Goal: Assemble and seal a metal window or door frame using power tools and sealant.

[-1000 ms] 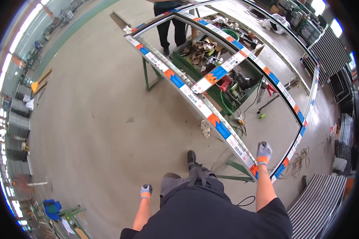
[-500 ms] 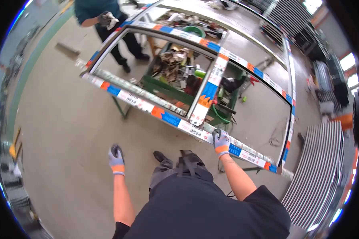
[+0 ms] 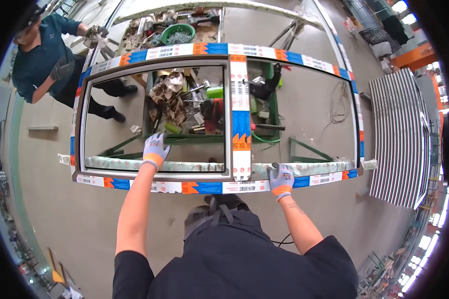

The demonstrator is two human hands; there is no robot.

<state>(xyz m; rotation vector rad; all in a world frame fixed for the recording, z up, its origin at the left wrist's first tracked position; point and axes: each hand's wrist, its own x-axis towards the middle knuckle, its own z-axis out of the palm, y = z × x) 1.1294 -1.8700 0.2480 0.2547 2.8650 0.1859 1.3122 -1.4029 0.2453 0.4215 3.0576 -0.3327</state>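
Note:
A large window frame (image 3: 241, 117) lies in front of me, covered in white, blue and orange protective film, with an upright bar between its two openings. My right hand (image 3: 281, 178), in a grey and orange glove, is closed over the near rail, right of that bar. Farther left, my gloved left hand (image 3: 156, 149) reaches across the near rail, its fingers stretched out over the left opening. Whether it touches the rail, I cannot tell. A film-wrapped support bar (image 3: 184, 166) runs beneath the near side.
Under the frame a green cart (image 3: 184, 140) holds scraps and tools. Behind it is a green basket (image 3: 178, 35) of small parts. A co-worker (image 3: 47, 55) in gloves stands at the far left. Stacked metal profiles (image 3: 396, 137) lie at the right, and a cable (image 3: 339, 102) on the floor.
My left hand has moved from beside my body up over the near rail. The right hand stays on the rail. My view has turned, so the frame now appears level.

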